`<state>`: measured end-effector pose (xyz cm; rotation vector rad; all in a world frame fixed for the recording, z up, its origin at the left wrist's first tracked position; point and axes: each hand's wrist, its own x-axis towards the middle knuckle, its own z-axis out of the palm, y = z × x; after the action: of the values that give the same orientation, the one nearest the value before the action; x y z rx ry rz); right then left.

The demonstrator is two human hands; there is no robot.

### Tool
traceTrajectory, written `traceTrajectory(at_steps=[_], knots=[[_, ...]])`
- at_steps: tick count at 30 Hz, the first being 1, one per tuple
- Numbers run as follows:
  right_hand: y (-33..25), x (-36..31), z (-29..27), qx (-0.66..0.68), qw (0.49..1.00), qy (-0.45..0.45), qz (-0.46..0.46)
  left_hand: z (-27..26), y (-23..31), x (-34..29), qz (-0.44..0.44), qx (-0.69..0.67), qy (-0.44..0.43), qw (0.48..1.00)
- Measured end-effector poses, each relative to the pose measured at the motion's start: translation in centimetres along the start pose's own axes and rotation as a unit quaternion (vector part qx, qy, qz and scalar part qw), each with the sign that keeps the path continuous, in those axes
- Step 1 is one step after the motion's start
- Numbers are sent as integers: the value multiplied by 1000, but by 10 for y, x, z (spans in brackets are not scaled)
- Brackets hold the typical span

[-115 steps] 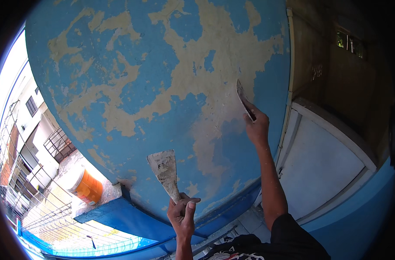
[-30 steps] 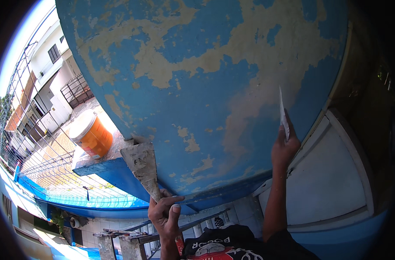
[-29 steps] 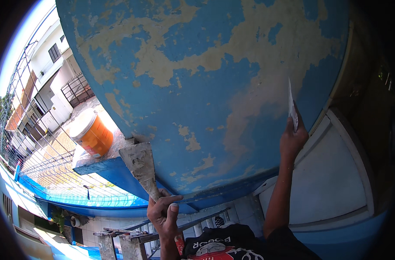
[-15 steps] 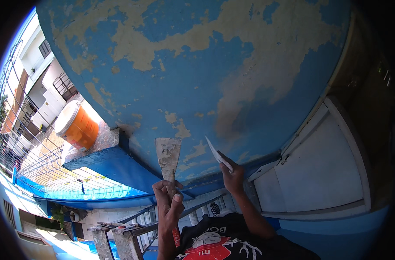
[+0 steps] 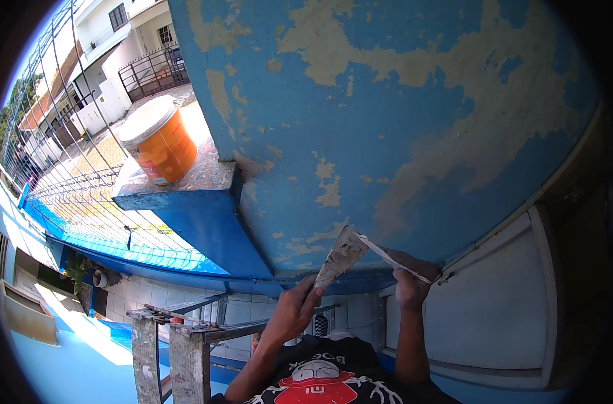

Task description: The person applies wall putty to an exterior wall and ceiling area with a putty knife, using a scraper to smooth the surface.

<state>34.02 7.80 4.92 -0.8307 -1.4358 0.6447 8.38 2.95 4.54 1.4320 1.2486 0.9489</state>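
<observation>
My left hand [image 5: 293, 311] is closed round the handle of a putty knife [image 5: 343, 254], its wide metal blade crusted with pale filler. My right hand [image 5: 411, 288] grips a thin flat plate [image 5: 417, 264], greyish-brown on its face and whitish along the edge. The blade's end meets the plate's left tip; whether they touch or only overlap in view, I cannot tell. Both tools are in front of a blue wall [image 5: 367, 141], marked with cream patches where the paint is gone and one smoother, smeared-looking pale area.
An orange bucket [image 5: 165, 151] with a white lid stands on a ledge [image 5: 178, 200] at left, beside a wire fence [image 5: 84, 195]. Below left is a paint-spattered wooden ladder or trestle [image 5: 188, 357]. A white door-like panel [image 5: 481, 296] lies to the right.
The putty knife has tilted right and its blade has come to the plate's tip. The plate has turned flatter, moving right and lower. My view has shifted, showing more of the bucket and ledge.
</observation>
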Motion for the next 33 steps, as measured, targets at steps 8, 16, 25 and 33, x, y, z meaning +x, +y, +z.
traceTrajectory(at_steps=[8, 16, 25, 33], knots=[[22, 5, 4, -60, 998, -30, -15, -15, 13, -6, -5, 24, -32, 999], [47, -16, -5, -100, 983, -69, 134, -23, 5, -6, -24, -45, -61, 997], [17, -23, -24, 258, 903, 185, 289, -35, -3, 2, -64, -67, 3, 996], [-33, -18, 0, -63, 968, 132, 205, -22, -7, 6, 44, 83, 82, 992]])
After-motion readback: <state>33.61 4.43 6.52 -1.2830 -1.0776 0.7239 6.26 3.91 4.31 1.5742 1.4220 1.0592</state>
